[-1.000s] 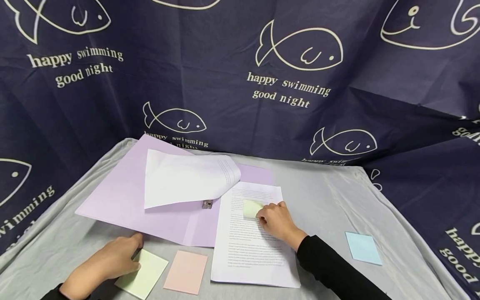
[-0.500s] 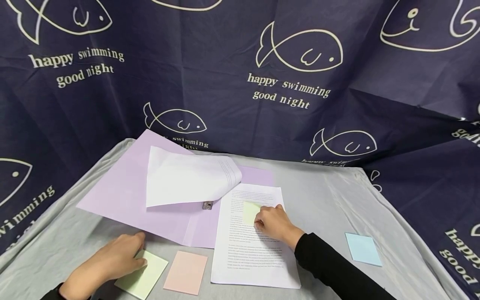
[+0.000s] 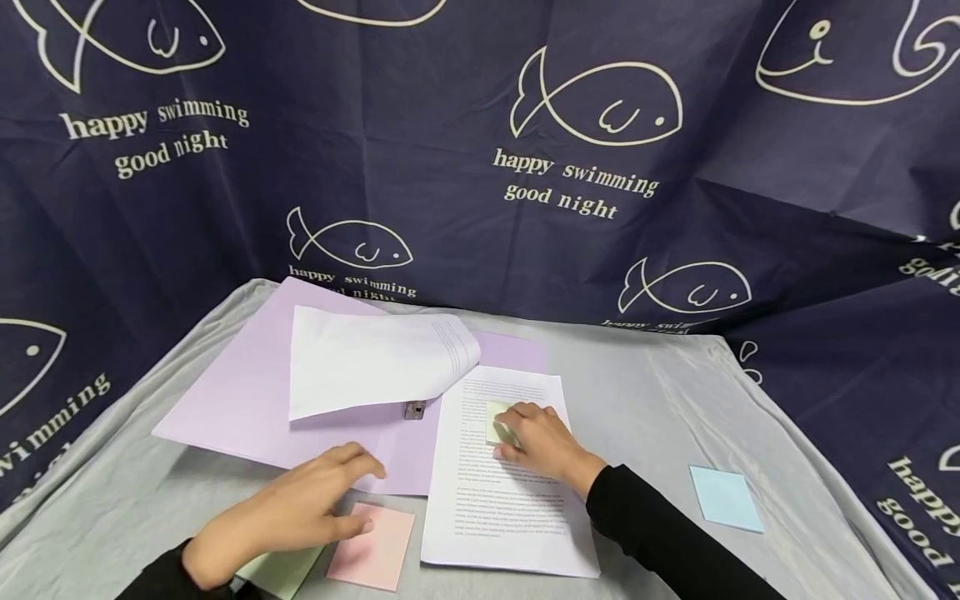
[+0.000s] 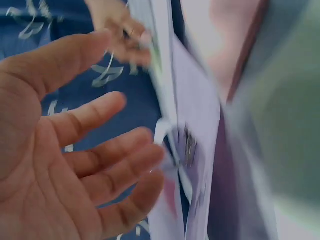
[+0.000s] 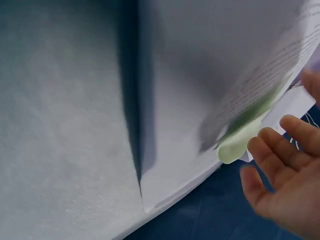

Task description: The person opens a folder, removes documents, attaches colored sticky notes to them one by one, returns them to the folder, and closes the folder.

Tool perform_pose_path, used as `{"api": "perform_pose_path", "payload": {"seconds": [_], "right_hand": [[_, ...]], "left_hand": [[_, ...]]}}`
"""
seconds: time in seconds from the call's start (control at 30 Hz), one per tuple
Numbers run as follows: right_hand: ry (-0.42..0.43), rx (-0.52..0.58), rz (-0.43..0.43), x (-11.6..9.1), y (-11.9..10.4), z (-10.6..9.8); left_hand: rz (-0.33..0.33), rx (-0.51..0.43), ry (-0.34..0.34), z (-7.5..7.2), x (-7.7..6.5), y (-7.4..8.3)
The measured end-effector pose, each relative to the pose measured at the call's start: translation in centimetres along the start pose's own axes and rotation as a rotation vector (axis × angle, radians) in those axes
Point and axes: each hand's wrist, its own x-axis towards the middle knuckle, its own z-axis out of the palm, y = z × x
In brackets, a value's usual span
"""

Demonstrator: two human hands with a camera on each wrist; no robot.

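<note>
My left hand (image 3: 300, 504) hovers over the near edge of the purple folder and the pink sticky-note pad (image 3: 386, 550), fingers apart and holding nothing. In the left wrist view its palm and loosely bent fingers show. Partly under that hand lies the green sticky-note pad (image 3: 281, 575). My right hand (image 3: 543, 442) is at a single green sticky note (image 3: 493, 423) on the printed page (image 3: 502, 517). Its fingers are relaxed and cover the note's right part. One edge of the note (image 5: 235, 147) curls up off the page in the right wrist view.
The purple folder (image 3: 225, 392) lies open at the back left. Turned-back sheets (image 3: 360, 358) lie across it, beside a metal clip (image 3: 415, 409). A blue sticky-note pad (image 3: 726, 500) sits on the grey cloth at right. A dark fish-print curtain (image 3: 450, 167) hangs behind.
My left hand has left the green pad and moved right and forward, over the pink pad. The right hand's fingers have loosened from the green note and shifted slightly left over it.
</note>
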Motion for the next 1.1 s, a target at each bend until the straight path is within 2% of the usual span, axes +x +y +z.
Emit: {"api": "perform_pose_path", "payload": {"seconds": [0.13,0.37,0.6,0.77,0.93,1.1], "right_hand": [[-0.139,0.083,-0.02,0.2,0.2,0.0],[-0.339,0.147,0.009,0.5,0.3,0.5],[-0.475,0.14,0.087,1.5,-0.1,0.1],[-0.521,0.125,0.118,2.2,-0.2,-0.1],[-0.517,0.115,0.122,2.1,-0.2,-0.1],[-0.488,0.117,0.106,1.9,0.0,0.0]], "left_hand": [[0.032,0.019,-0.089,1.1,1.7,1.5],[0.024,-0.051,-0.301,3.0,3.5,3.0],[0.039,-0.026,-0.381,4.0,4.4,3.3],[0.022,-0.001,-0.422,4.3,4.9,3.2],[-0.013,-0.007,-0.465,4.3,5.2,3.1],[0.013,0.035,-0.469,4.4,5.5,3.1]]}}
